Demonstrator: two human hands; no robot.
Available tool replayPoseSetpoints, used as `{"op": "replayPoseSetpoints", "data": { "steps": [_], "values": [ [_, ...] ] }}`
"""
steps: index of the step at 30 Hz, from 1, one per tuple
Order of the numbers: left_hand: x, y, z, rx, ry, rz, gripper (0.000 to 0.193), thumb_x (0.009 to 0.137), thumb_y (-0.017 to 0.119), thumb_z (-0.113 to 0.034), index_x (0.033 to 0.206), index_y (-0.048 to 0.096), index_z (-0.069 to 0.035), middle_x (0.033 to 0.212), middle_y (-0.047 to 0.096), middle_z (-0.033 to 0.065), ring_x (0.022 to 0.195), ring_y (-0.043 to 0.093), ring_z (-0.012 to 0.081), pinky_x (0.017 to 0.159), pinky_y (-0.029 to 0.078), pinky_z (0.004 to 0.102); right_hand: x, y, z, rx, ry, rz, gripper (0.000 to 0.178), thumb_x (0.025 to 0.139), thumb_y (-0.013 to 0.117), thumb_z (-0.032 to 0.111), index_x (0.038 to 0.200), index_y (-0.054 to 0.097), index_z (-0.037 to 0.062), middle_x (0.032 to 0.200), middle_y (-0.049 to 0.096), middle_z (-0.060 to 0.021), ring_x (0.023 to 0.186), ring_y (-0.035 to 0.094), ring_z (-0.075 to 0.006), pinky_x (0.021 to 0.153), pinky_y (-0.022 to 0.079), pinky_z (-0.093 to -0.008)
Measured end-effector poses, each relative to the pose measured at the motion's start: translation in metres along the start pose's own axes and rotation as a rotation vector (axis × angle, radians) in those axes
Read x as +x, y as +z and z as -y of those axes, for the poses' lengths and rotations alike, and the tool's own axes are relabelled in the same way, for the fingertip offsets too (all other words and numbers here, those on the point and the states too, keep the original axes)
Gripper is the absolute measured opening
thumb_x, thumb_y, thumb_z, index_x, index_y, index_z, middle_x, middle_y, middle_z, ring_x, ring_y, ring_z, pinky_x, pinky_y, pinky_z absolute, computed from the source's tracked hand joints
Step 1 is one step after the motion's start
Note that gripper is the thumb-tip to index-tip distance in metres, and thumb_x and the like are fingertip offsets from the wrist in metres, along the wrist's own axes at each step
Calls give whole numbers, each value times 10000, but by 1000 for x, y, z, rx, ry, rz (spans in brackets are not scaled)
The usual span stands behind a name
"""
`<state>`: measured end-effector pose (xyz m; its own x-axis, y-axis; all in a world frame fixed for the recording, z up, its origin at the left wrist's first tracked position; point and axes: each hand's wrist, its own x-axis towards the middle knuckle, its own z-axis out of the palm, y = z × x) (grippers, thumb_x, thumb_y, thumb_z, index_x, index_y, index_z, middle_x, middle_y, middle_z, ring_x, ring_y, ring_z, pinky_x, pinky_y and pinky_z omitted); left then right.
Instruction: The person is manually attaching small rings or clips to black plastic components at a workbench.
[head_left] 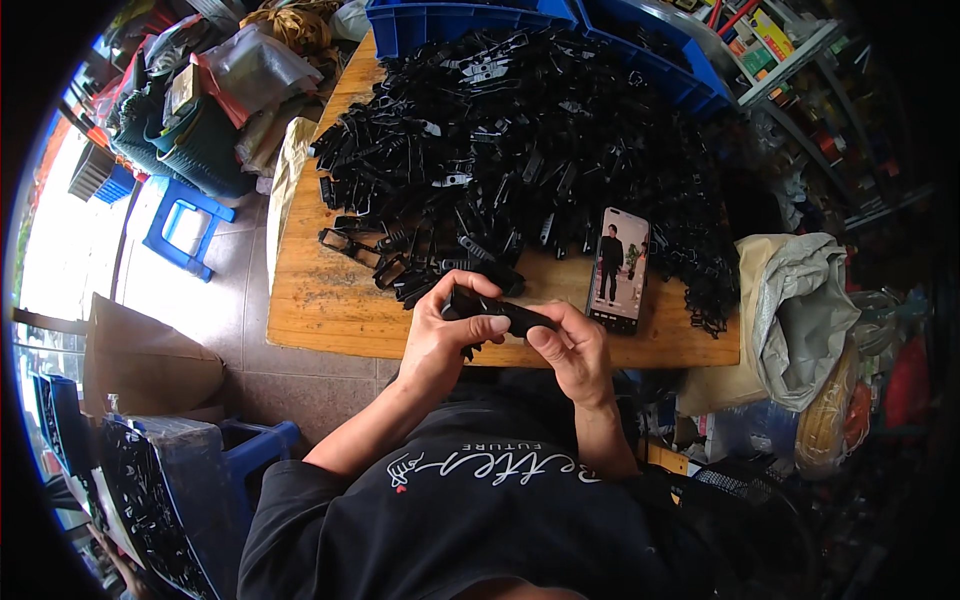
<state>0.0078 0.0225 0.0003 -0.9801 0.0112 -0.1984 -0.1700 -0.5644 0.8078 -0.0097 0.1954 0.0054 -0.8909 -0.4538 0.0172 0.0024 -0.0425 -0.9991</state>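
Observation:
Between my two hands, over the front edge of the wooden table [330, 310], is a long black plastic part [505, 312]. My left hand [440, 330] wraps round its left end, thumb lying along the near side. At its other end, my right hand [572, 348] pinches the tip between thumb and fingers. The part's exact kind cannot be made out. Just beyond my hands spreads a large heap of similar black plastic parts [470, 150], a few of them grey. Close to my right hand a phone [618, 270] with a lit screen stands tilted on the table.
Blue plastic bins [420, 30] stand behind the heap. Left of the table are a blue stool [185, 225] and a dark green basket [200, 150]. An open sack [800, 310] sits by the right edge, below a metal shelf [800, 60]. Lower left stands a grey container [190, 480].

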Motion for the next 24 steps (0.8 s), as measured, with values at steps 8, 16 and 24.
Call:
{"op": "replayPoseSetpoints", "data": {
  "steps": [8,16,24],
  "values": [
    [-1,10,7,37,220,-86,229,782,593,-66,996,521,-29,1054,534,90,926,521,143,789,421,245,4,36,-12,77,-122,-15,539,845,629,191,1274,361,4,1141,502,-108,982,537,-140,797,470,-256],
    [15,54,17,905,654,59,623,812,538,-316,1329,348,-26,1414,220,226,1324,128,384,1054,147,467,24,37,-23,459,-106,-237,451,948,396,293,1315,337,37,1255,431,-125,1094,466,-205,900,399,-309],
    [58,18,-36,1159,1044,-148,369,747,621,-138,1109,574,-88,1262,457,160,1203,375,349,963,317,435,62,-38,13,1493,151,-107,472,922,448,338,1287,400,43,1239,443,-214,1005,501,-292,811,458,-360]
  ]
}}
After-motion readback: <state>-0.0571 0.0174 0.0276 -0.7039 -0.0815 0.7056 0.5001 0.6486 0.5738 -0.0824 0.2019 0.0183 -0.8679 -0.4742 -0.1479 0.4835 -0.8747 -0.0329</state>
